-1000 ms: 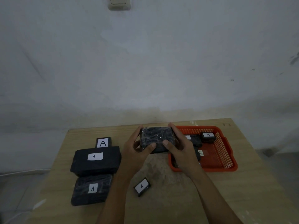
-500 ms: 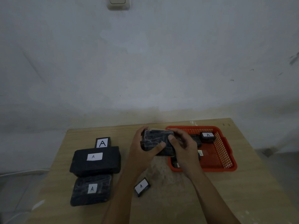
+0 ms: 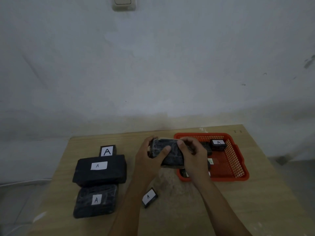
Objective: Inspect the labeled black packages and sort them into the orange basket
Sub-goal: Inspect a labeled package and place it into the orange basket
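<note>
Both hands hold one black package above the bench, just left of the orange basket. The package is a flat dark block wrapped in crinkled, shiny film; no label shows on the face turned to the camera. The left hand grips its left end, thumb laid across the top and fingers curled behind. The right hand grips the right end with curled fingers and covers the basket's near-left corner.

Inside the basket, a small black package marked "A" sits near the far wall. Another dark package lies beside it, partly hidden by the right hand. A white tag with green writing shows on the basket floor, too small to read surely, and one more dark piece peeks out at the near-left corner.

On the left of the bench lie three packages close together: a small one with a large "A" at the back, a big matte black block labelled "A" in front of it, and a film-wrapped one labelled "A" nearest the camera. A small labelled package lies tilted between the forearms. A light switch is fixed to the wall above.
</note>
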